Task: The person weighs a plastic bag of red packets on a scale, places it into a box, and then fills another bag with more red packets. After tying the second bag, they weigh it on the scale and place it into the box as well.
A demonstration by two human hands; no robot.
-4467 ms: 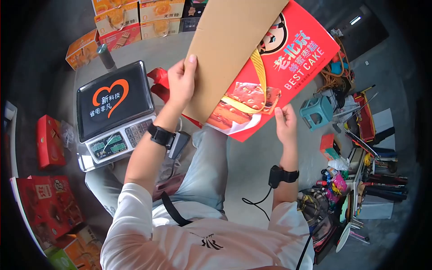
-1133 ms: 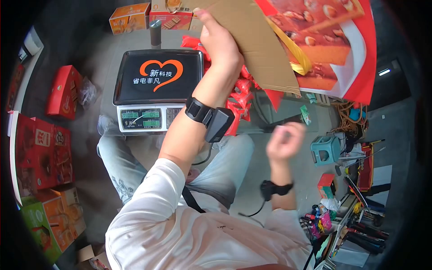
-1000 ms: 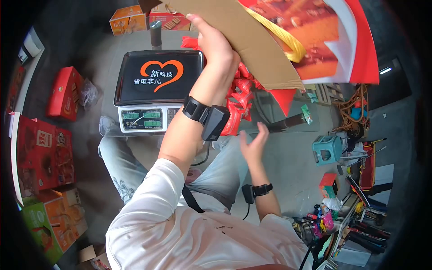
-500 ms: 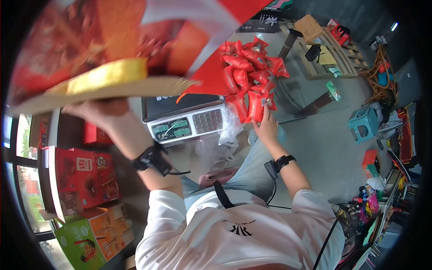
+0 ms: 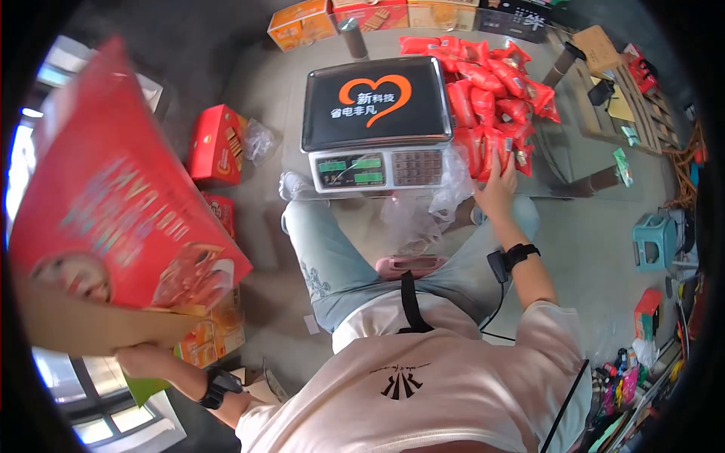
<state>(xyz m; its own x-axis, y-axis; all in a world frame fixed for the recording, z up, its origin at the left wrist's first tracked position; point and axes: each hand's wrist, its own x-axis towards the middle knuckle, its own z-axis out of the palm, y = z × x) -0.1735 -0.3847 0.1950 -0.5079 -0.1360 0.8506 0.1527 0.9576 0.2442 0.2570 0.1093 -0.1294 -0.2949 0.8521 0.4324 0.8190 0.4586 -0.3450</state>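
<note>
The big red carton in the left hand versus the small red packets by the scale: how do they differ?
The big red carton is one large flat box with a brown cardboard flap, lifted off to the side in the left hand. The small red packets are many little glossy wrappers, heaped on the table beside the scale. The right hand rests at the pile's near edge; whether it grips a packet is unclear. Both are red.

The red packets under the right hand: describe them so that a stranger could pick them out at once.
Find the scale with the orange heart on its black platter. Directly beside it lies a heap of red packets, with the right hand resting on its near edge. Unlike the stiff boxes around, they are small, shiny and crinkled.
</note>
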